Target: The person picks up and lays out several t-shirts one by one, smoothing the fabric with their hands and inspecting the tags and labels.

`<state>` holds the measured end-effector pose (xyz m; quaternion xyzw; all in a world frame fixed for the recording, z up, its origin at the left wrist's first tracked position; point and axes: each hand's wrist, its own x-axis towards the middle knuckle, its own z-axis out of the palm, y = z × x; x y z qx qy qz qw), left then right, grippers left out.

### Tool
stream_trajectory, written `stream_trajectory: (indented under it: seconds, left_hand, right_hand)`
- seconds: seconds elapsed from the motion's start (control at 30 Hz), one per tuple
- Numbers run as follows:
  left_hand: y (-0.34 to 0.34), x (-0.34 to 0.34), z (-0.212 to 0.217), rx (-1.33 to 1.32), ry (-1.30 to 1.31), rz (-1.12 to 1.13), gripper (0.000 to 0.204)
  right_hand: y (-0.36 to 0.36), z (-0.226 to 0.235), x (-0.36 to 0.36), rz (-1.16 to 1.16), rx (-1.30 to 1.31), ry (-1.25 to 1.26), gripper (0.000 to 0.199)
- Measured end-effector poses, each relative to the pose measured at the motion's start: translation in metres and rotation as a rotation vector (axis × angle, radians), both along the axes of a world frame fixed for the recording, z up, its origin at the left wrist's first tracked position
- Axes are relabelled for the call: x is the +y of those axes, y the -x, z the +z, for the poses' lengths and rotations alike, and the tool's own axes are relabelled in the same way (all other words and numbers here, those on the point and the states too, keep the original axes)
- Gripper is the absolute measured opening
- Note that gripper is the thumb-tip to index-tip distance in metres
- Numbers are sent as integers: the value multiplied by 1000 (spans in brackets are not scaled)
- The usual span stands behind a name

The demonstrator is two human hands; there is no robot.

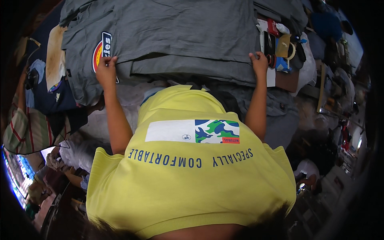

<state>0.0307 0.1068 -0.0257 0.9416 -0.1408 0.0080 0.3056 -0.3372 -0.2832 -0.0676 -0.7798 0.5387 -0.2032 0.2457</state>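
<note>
**Grey cloth (172, 28) spread out, near edge between two hands**

The grey cloth lies in front of the person, with its near edge running crosswise between the left hand (106, 73) and the right hand (259, 65). Each grip looks narrow, thumb and fingertips closed on that edge; the exact hold of the right is small and harder to read. Near the left fingers is a red, yellow and dark-blue badge (106, 42), partly covered by the hand.

As far as can be judged, the laying-out is well along: the upper part lies broad and mostly flat. What seems left is the near side, where the edge slants over a lower layer (192, 70) without lining up with it, and shallow creases run across the middle. Neither end has been let go. A red pack (273, 28) lies beyond the right hand.
</note>
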Motion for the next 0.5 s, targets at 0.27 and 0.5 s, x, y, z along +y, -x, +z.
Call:
stream_trajectory:
  seconds: [0.27,0.5]
  left_hand:
    - [-41,59,-12,443,716,193,19]
    - [-26,48,-19,570,717,138,18]
  right_hand:
    - [26,26,13,-97,-367,-437,34]
    - [23,19,15,-126,-390,-528,48]
